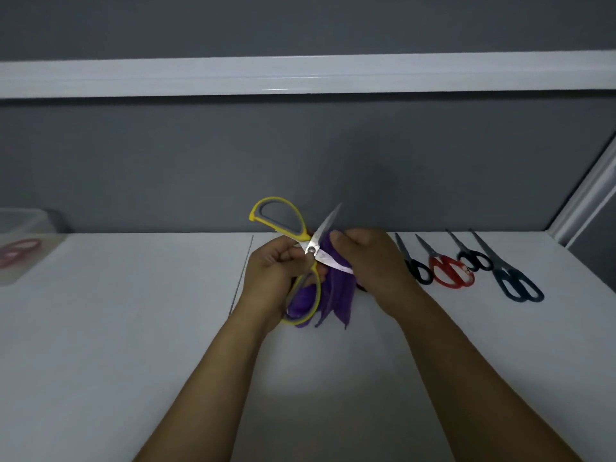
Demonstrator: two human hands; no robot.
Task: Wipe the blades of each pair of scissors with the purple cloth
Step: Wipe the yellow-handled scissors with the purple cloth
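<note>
Yellow-and-grey scissors are spread wide open above the white table. My left hand grips them near the pivot and lower handle. One blade points up and right; the other runs down-right into the purple cloth. My right hand holds that cloth bunched against the lower blade, and the cloth's tail hangs down toward the table. To the right lie several other scissors in a row: small black ones, red ones, another black pair and dark teal ones.
A translucent plastic box holding pink-handled scissors stands at the table's far left. A grey wall with a white rail runs behind the table, and a white frame rises at the right corner. A thin seam crosses the tabletop left of my hands.
</note>
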